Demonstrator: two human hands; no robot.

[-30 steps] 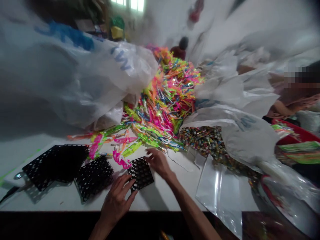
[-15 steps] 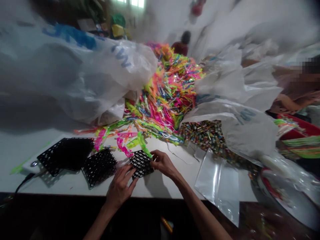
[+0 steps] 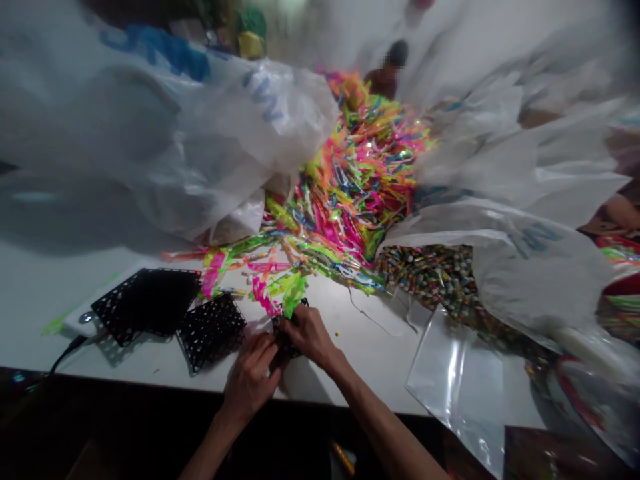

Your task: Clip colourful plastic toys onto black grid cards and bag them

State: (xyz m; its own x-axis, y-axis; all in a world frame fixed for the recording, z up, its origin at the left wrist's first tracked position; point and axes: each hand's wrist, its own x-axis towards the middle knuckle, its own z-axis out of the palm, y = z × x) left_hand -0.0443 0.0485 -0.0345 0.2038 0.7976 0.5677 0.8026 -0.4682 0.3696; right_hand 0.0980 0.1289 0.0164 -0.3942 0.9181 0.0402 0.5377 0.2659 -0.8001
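Observation:
My left hand (image 3: 253, 379) and my right hand (image 3: 307, 333) meet over a small black perforated tray (image 3: 283, 343) on the white table (image 3: 350, 373), mostly covering it. My right hand pinches a green plastic-wrapped piece (image 3: 293, 292) that stands up from the tray. My left hand steadies the tray's near side. Loose pink and green wrapped pieces (image 3: 263, 293) lie just beyond my fingers. A big heap of the same bright wrapped pieces (image 3: 355, 187) spills down the middle of the table.
Two more black perforated trays (image 3: 147, 300) (image 3: 211, 330) lie to the left. Large white plastic bags (image 3: 200, 140) (image 3: 520, 200) flank the heap. Small colourful tubes (image 3: 435, 273) lie at right, beside a clear plastic bag (image 3: 463, 380). A person (image 3: 387, 70) sits at the far end.
My right hand picked a green wrapped piece from the loose ones and brought it onto the small tray. Both hands have closed in over the tray. The view shifted slightly.

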